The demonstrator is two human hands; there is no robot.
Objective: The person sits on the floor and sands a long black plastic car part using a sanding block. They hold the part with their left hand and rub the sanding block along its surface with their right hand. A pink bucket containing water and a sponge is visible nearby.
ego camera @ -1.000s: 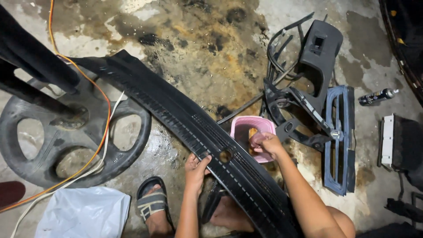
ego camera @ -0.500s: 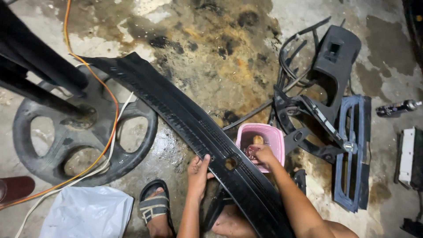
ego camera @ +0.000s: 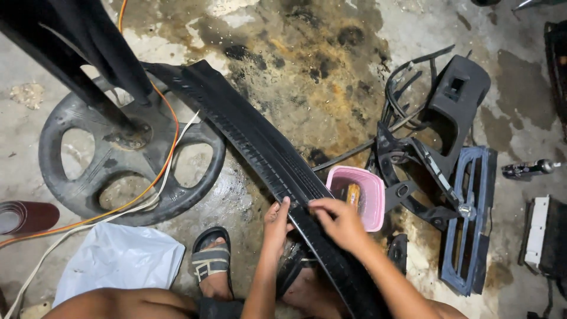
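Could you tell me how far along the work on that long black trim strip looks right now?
Done: several black parts lie loose on the floor. In hand: both hands, left and right, rest on the strip beside a pink basket holding small pieces. What is left cannot be told from this view.

trim strip (ego camera: 254,142) left of basket (ego camera: 366,192), perhaps touching
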